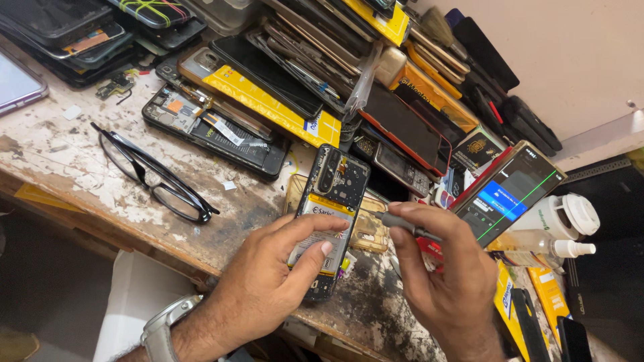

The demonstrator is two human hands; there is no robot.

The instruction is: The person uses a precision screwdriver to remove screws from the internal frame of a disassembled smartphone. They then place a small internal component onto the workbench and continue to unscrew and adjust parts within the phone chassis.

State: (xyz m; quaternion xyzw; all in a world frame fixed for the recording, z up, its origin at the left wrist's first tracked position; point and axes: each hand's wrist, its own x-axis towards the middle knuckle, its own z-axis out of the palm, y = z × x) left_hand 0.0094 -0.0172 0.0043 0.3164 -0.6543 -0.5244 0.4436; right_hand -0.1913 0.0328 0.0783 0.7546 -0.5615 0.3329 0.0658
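An opened phone [331, 194] with its back cover off lies on the worn workbench [60, 154], showing its battery and circuit board. My left hand [268, 281] holds the phone down, thumb and forefinger resting on the battery. My right hand [443, 268] grips a thin grey screwdriver [402, 224] whose tip points at the phone's right edge. A clear yellowish phone case [369, 231] lies under the phone.
Black-framed glasses [154, 177] lie to the left. Piles of dismantled phones and screens [295, 67] crowd the back. A lit phone with a cracked screen [513, 194] leans at the right beside a white jar [563, 214] and a squeeze bottle [543, 247].
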